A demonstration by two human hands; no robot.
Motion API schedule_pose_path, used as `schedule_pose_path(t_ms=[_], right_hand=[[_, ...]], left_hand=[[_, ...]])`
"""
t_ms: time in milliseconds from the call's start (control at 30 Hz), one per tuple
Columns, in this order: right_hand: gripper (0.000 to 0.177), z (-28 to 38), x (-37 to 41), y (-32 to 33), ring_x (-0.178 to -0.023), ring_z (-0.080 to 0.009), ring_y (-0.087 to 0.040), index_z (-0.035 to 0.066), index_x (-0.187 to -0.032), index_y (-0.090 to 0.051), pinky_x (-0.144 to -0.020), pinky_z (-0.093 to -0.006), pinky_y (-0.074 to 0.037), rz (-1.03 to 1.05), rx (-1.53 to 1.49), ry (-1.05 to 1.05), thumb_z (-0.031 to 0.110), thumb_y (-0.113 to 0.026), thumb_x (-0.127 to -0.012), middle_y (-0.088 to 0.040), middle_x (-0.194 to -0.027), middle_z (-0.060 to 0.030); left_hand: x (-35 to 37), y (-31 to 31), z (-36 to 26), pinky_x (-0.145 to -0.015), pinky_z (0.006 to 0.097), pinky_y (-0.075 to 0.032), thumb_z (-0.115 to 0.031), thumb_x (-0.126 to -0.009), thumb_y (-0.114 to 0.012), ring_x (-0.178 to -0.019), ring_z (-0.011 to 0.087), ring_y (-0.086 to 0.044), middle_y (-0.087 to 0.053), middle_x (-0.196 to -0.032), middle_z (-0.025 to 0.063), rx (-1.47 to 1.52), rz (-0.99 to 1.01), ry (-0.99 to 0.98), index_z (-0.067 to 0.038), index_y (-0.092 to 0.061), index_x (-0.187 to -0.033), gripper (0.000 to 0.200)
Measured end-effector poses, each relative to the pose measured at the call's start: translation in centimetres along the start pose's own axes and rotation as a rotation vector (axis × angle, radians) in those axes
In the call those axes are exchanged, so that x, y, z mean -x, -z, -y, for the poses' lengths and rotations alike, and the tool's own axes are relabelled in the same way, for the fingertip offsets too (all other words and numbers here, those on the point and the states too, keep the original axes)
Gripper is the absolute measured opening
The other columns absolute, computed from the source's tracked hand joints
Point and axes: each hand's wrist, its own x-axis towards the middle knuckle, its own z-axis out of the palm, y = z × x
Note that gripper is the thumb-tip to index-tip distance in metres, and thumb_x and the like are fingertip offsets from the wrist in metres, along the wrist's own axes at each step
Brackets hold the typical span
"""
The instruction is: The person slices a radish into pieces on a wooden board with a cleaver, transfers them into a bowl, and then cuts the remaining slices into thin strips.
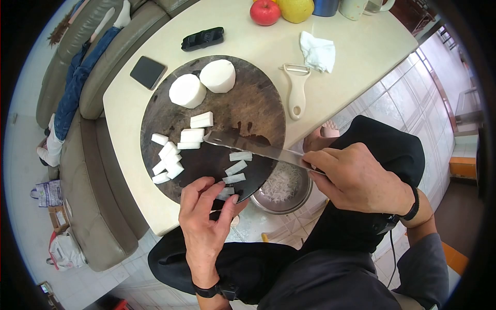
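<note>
My right hand (pixel 347 176) is closed round the handle of a long kitchen knife (pixel 258 149). Its blade lies across a round dark cutting board (pixel 248 82), the tip beside cut white radish blocks (pixel 192 135). At the board's near edge, my left hand (pixel 206 222) has its thumb and fingertips closed about a thin radish slice (pixel 225 193). Three more thin slices (pixel 236 167) lie between that hand and the blade. Short radish sticks (pixel 168 161) are grouped on the left of the board, and two thick radish rounds (pixel 187 91) stand at its far side.
Below the board's edge, a metal bowl (pixel 305 199) holds white shreds. On the table (pixel 124 119) are a peeler (pixel 297 90), a white cloth (pixel 318 51), a phone (pixel 148 72), a black case (pixel 202 39) and fruit. A person's legs rest on the sofa (pixel 98 206).
</note>
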Motion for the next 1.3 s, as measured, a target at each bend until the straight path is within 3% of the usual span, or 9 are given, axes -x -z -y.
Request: schedule_pose_path(t_ms=[267, 367, 467, 567, 900, 1000, 1167, 1300], right_hand=[[0.017, 0.1, 0.0, 0.2, -0.066, -0.0351, -0.062, -0.003, -0.091, -0.056, -0.057, -0.0422, -0.048, -0.013, -0.006, -0.006, 0.004, -0.064, -0.077, -0.060, -0.072, -0.0158], [0.017, -0.2, 0.2, 0.2, -0.065, -0.0353, -0.062, -0.003, -0.091, -0.056, -0.056, -0.0415, -0.048, -0.010, -0.034, -0.003, 0.004, -0.064, -0.077, -0.060, -0.072, -0.0158], [0.017, -0.2, 0.2, 0.1, -0.064, -0.0351, -0.062, -0.003, -0.091, -0.057, -0.055, -0.0411, -0.048, -0.008, -0.026, 0.004, 0.004, -0.063, -0.077, -0.060, -0.071, -0.0156], [0.018, 0.0, 0.2, 0.0, -0.063, -0.0347, -0.061, -0.003, -0.092, -0.058, -0.055, -0.0413, -0.048, -0.013, -0.014, -0.002, 0.004, -0.063, -0.077, -0.060, -0.071, -0.0156], [0.019, -0.2, 0.2, -0.1, -0.062, -0.0347, -0.061, -0.002, -0.092, -0.058, -0.055, -0.0412, -0.047, -0.024, -0.010, 0.016, 0.005, -0.064, -0.076, -0.060, -0.071, -0.0150], [0.020, -0.2, 0.3, -0.1, -0.063, -0.0350, -0.061, -0.003, -0.092, -0.057, -0.055, -0.0415, -0.047, -0.030, -0.009, 0.020, 0.005, -0.065, -0.076, -0.059, -0.071, -0.0152], [0.020, -0.1, 0.3, -0.2, -0.064, -0.0348, -0.062, -0.003, -0.093, -0.057, -0.055, -0.0419, -0.048, -0.015, 0.003, 0.011, 0.005, -0.065, -0.076, -0.059, -0.071, -0.0151], [0.020, -0.1, 0.4, -0.3, -0.063, -0.0344, -0.062, -0.003, -0.092, -0.057, -0.055, -0.0416, -0.048, -0.022, 0.009, 0.016, 0.005, -0.065, -0.076, -0.059, -0.070, -0.0150]], left_hand=[[-0.2, -2.4, -1.0, -0.079, 0.0345, -0.050, 0.000, -0.069, -0.079, -0.092, 0.0284, -0.062, -0.062, -0.103, 0.0129, -0.093, -0.117, -0.030, 0.001, -0.067, -0.096, 0.030], [0.0, -1.3, -0.8, -0.076, 0.0340, -0.050, 0.000, -0.069, -0.079, -0.087, 0.0269, -0.062, -0.062, -0.097, 0.0120, -0.091, -0.154, 0.005, 0.000, -0.067, -0.092, 0.026], [0.2, -0.6, -0.4, -0.069, 0.0313, -0.050, 0.005, -0.073, -0.075, -0.076, 0.0233, -0.062, -0.062, -0.086, 0.0100, -0.077, -0.063, 0.084, 0.001, -0.065, -0.084, 0.015], [0.5, -0.5, -0.3, -0.069, 0.0357, -0.048, 0.003, -0.073, -0.075, -0.080, 0.0276, -0.060, -0.061, -0.089, 0.0115, 0.005, -0.022, 0.140, 0.002, -0.066, -0.085, 0.015], [0.3, -1.0, -0.2, -0.070, 0.0360, -0.049, 0.004, -0.076, -0.072, -0.080, 0.0282, -0.060, -0.062, -0.091, 0.0123, -0.041, -0.067, 0.065, 0.004, -0.068, -0.090, 0.015], [0.1, -1.3, -0.6, -0.073, 0.0321, -0.050, 0.004, -0.074, -0.073, -0.082, 0.0251, -0.062, -0.063, -0.092, 0.0122, -0.051, -0.078, 0.092, 0.002, -0.068, -0.093, 0.019], [-0.6, -3.1, -1.3, -0.076, 0.0370, -0.048, -0.005, -0.070, -0.079, -0.086, 0.0303, -0.060, -0.062, -0.095, 0.0131, -0.142, -0.136, -0.036, 0.001, -0.066, -0.098, 0.031], [-1.0, -3.6, -1.3, -0.076, 0.0374, -0.048, -0.003, -0.071, -0.076, -0.086, 0.0305, -0.060, -0.061, -0.095, 0.0134, -0.179, -0.137, -0.019, 0.001, -0.065, -0.093, 0.025]])
